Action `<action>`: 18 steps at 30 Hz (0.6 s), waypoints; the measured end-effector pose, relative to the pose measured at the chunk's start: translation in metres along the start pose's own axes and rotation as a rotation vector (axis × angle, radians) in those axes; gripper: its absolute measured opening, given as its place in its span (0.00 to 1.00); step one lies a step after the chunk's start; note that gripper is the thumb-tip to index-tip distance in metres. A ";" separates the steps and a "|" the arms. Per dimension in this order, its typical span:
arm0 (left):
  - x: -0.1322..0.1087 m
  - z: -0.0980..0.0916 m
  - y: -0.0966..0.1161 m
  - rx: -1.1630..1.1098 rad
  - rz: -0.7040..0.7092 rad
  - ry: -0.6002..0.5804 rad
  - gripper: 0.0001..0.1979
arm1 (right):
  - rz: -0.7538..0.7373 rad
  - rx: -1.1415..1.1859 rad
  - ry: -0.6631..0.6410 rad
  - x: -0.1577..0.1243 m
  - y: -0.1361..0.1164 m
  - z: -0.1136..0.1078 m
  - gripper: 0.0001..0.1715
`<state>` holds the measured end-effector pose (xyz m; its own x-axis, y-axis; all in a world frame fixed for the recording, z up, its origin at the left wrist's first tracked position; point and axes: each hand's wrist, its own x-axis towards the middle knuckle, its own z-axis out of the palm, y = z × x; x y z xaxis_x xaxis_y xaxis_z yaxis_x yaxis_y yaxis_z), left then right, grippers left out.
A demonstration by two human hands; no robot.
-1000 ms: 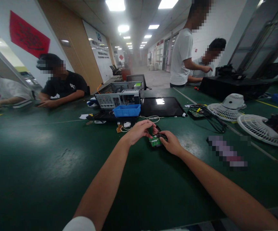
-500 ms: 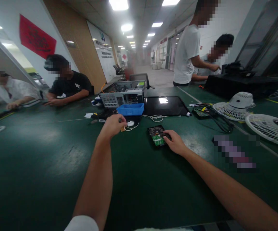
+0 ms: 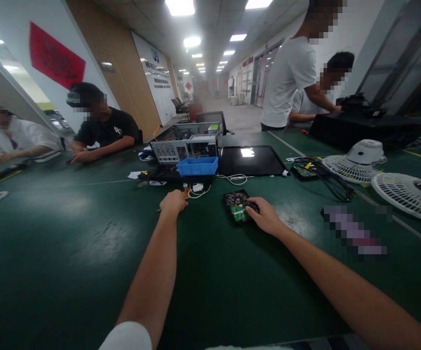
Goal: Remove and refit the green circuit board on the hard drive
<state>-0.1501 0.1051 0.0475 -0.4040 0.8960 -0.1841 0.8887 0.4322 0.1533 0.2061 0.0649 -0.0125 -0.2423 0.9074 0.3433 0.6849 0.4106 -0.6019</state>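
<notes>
My left hand point(image 3: 174, 201) is closed low over the table, back of the hand toward me. A thin, light sliver shows at its left side, but the fingers hide what they hold. Just beyond it lie a small orange-brown piece point(image 3: 186, 193) and a white plug point(image 3: 198, 187) with a white cable. To the right, a hard drive point(image 3: 236, 206) rests flat on the table, its green circuit board facing up. My right hand point(image 3: 267, 216) grips the drive's right edge, thumb on top and fingers at the far side.
A blue tray point(image 3: 198, 166) stands before an opened computer case point(image 3: 184, 143). Beside them lies a dark flat screen point(image 3: 252, 160). Further right are a circuit board point(image 3: 305, 170) with black cables, white fan parts point(image 3: 363, 160) and a blurred-out flat object point(image 3: 354, 231). Several people are around the table.
My left hand has come down toward me from near the blue tray and turned, its back now facing me. My right hand and the hard drive stay put. The standing person leans further right.
</notes>
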 end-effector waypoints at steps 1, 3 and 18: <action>0.000 0.002 0.001 0.002 0.001 0.000 0.21 | -0.001 -0.002 0.001 0.000 0.000 0.000 0.21; 0.000 0.006 0.003 0.007 0.009 0.003 0.22 | -0.008 -0.002 0.008 0.000 0.001 0.001 0.21; -0.016 0.002 0.021 0.062 0.102 0.003 0.17 | 0.023 0.000 0.030 0.000 -0.002 0.003 0.25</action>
<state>-0.1247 0.0993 0.0518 -0.3113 0.9355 -0.1673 0.9369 0.3316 0.1106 0.2032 0.0641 -0.0138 -0.2058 0.9134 0.3512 0.6897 0.3900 -0.6101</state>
